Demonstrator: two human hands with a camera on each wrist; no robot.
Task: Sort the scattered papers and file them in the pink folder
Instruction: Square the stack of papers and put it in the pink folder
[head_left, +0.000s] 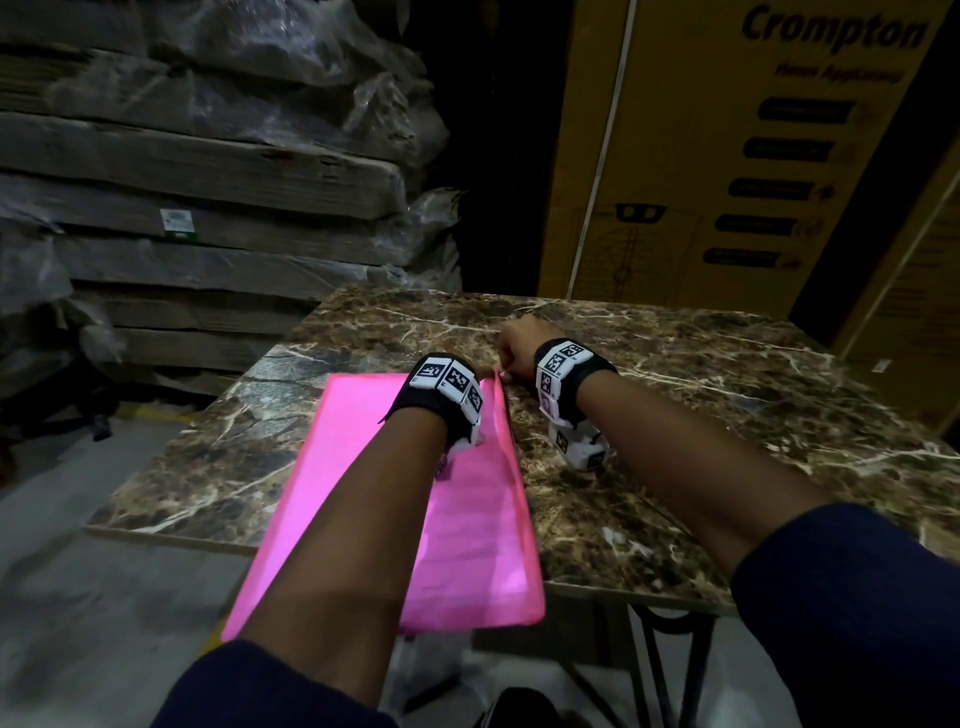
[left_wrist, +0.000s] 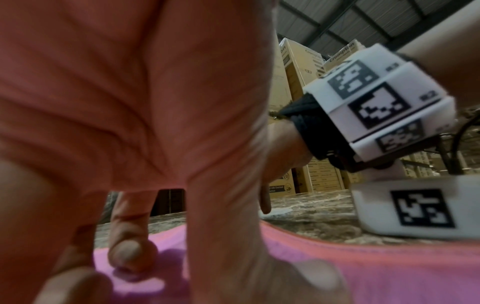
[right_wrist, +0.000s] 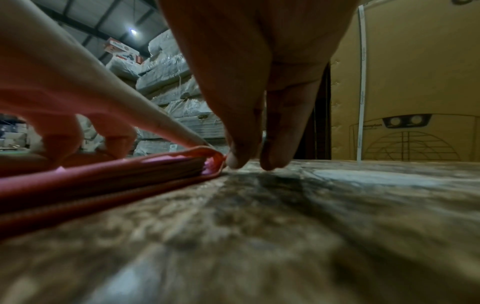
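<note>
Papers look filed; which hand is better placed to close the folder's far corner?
Probably the right hand: its fingertips are at the folder's lifted far corner. The left hand presses the cover flat.

Under my wrists lies a translucent, smooth pink plastic folder (head_left: 363, 467) on a polished brown white-veined marble tabletop (head_left: 675, 415), beside matt cardboard boxes (head_left: 727, 156).

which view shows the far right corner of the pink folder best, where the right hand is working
The right wrist view: the pink folder lies edge-on, its corner lip curling up beside the right hand fingers. The head view shows the whole folder, but that corner is tiny. The left wrist view shows only its top surface under the left hand.
</note>
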